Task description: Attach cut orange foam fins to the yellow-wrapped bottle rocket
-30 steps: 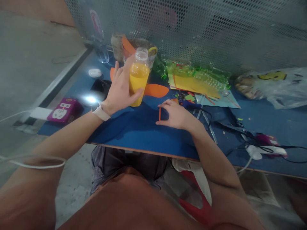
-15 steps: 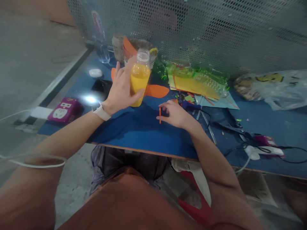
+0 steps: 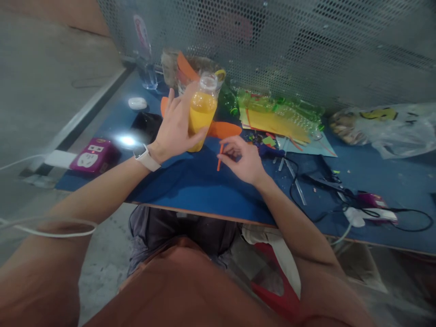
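My left hand (image 3: 177, 120) is wrapped around a clear bottle (image 3: 203, 109) with a yellow-orange lower part and an uncapped neck. The bottle leans slightly to the right above the blue table. Between the thumb and fingers of my right hand (image 3: 242, 156) is a thin orange strip (image 3: 220, 156), held nearly upright to the right of the bottle. Behind the bottle, an orange leaf-shaped piece (image 3: 225, 130) lies on the table, its left part hidden by the bottle and hand.
Green plastic bottles (image 3: 299, 113) lie on yellow sheets (image 3: 259, 119) at the back. A purple power socket (image 3: 91, 156) sits at left, near a white case (image 3: 137, 103). Black cables (image 3: 320, 181) and a clear plastic bag (image 3: 398, 127) are at right. A perforated metal panel (image 3: 289, 45) stands behind.
My right hand has moved left and slightly up, bringing the orange strip closer to the bottle. The strip is now a little tilted. My left hand keeps its hold on the bottle.
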